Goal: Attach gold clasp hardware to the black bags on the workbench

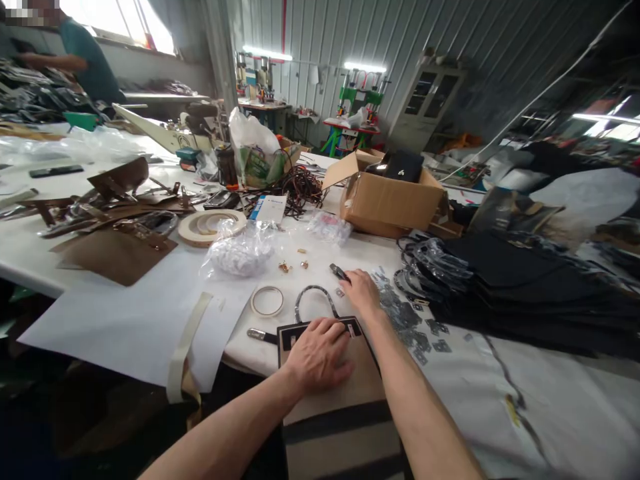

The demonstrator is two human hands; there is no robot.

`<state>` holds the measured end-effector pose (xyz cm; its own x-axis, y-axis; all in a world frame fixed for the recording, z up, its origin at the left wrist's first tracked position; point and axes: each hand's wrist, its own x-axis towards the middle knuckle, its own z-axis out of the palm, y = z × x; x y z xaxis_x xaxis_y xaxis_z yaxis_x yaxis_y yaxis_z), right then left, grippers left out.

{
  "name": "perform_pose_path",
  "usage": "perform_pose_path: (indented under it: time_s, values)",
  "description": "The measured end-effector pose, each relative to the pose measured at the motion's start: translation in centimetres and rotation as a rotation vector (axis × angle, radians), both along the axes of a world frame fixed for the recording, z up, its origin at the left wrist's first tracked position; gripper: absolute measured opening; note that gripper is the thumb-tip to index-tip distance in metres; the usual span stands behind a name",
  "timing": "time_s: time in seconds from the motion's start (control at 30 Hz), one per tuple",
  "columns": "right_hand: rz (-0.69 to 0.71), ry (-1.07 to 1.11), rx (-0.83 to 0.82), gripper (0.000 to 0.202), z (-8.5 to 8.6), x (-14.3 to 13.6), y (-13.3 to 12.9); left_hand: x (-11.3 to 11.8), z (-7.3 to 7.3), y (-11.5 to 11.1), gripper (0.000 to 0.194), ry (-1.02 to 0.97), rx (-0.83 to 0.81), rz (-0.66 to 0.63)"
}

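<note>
A tan and black bag panel [334,395] lies in front of me at the table edge, its wrapped loop handle [315,288] pointing away from me. My left hand [321,353] rests on the panel's upper part, palm down, holding nothing I can see. From the panel's left side sticks out a black strap with a metal tip [257,335]. Beyond the panel's right corner, my right hand [362,291] is closed on a dark piece with a metal end [340,272]; its exact kind is unclear. Small metal plates [400,313] lie scattered beside that hand.
A tape roll [267,301], gold fittings [285,267] and a plastic bag of white pieces [240,253] lie ahead. Brown bag parts [120,250] are at left. An open carton [393,200] and stacked black panels [525,287] stand right. A co-worker [87,60] is far left.
</note>
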<state>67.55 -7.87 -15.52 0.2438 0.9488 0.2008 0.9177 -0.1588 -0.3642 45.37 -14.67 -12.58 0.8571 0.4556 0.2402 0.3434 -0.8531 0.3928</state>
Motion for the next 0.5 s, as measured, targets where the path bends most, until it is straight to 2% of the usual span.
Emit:
perform_pose_path:
  time_s: [0.1,0.17,0.23,0.33,0.4,0.43,0.5]
  values:
    - [-0.007,0.011,0.021,0.017,0.3,0.6,-0.3,0.1,0.2,0.0,0.045,0.025,-0.012,0.002]
    - [-0.058,0.147,0.135,0.021,1.1,1.0,-1.0,0.1,0.3,0.1,0.044,0.036,-0.025,-0.008]
    - [-0.14,0.46,0.318,0.026,2.3,1.1,-2.2,0.1,0.2,0.2,0.045,0.042,-0.031,-0.016]
    - [-0.215,1.111,0.547,0.029,4.4,0.7,-4.2,0.1,-0.3,0.3,0.047,0.042,-0.021,-0.021]
    - [-0.214,1.48,0.556,0.029,5.5,0.0,-5.2,0.1,-0.6,0.3,0.046,0.041,-0.014,-0.02]
    - [-0.219,1.599,0.528,0.029,5.8,-0.4,-5.5,0.2,-0.7,0.3,0.046,0.043,-0.012,-0.021]
    - [-0.252,1.706,0.462,0.033,6.0,-1.2,-5.6,0.3,-0.9,0.3,0.045,0.048,-0.01,-0.018]
